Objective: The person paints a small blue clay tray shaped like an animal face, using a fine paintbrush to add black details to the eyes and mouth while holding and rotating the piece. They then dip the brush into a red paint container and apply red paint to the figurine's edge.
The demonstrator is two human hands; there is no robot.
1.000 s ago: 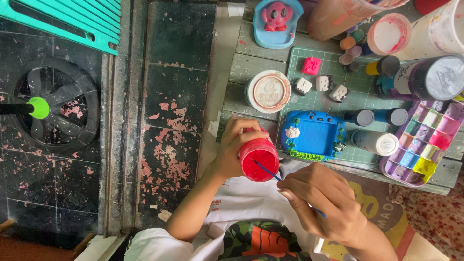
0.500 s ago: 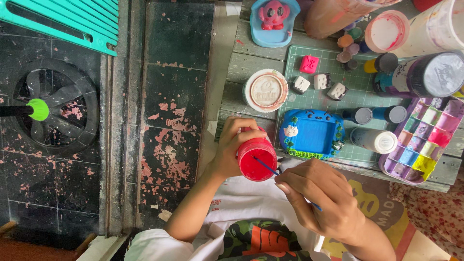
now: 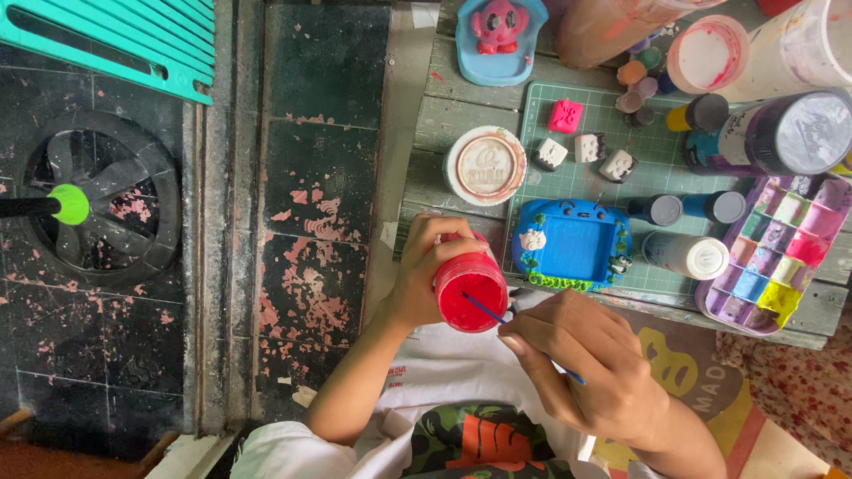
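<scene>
Above the lap, left-hand fingers [image 3: 424, 266] grip a red paint pot [image 3: 470, 293]; right-hand fingers [image 3: 532, 341] pinch a blue brush [image 3: 484, 309].

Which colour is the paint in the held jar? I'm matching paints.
Red, seen in the head view: the paint jar is in the left hand.

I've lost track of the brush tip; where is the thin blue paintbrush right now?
In the head view, the blue paintbrush is pinched in the right hand, its tip dipped in the red paint jar held by the left hand, just below the blue frame.
</scene>
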